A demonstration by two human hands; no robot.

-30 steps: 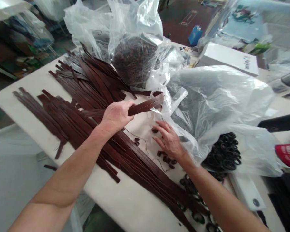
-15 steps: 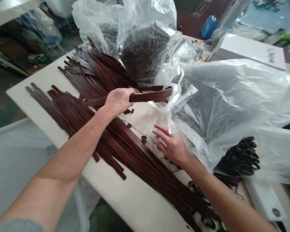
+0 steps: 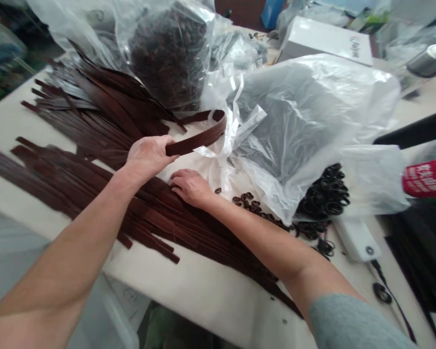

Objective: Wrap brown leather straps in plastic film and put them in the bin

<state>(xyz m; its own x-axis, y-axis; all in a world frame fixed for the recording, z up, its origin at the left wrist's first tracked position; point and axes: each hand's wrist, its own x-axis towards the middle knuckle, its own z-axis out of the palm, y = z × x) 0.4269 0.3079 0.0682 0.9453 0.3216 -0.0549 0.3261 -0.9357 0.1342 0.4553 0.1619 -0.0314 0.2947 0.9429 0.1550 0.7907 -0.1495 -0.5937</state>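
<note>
My left hand (image 3: 148, 157) is closed around a dark brown leather strap (image 3: 199, 138), whose free part bends back in a loop toward the plastic bags. Just below it, my right hand (image 3: 192, 188) lies at the upper edge of a long pile of brown straps (image 3: 167, 220). Its fingers are bent and slightly apart, touching the pile, and no object shows in them. Small dark rings (image 3: 249, 201) are scattered on the table beside my right forearm. Another heap of brown straps (image 3: 105, 104) spreads out beyond my left hand.
A clear bag of small brown pieces (image 3: 170, 58) stands behind the straps. To the right, a large plastic bag (image 3: 294, 111) lies near black coiled pieces (image 3: 325, 194). A white box (image 3: 323, 41), a white power strip (image 3: 359, 240) and a red-labelled bottle (image 3: 427, 178) are also on the table.
My right hand has moved left, from beside the plastic bag onto the strap pile near my left hand. My left hand still grips the looped strap. The view has shifted right.
</note>
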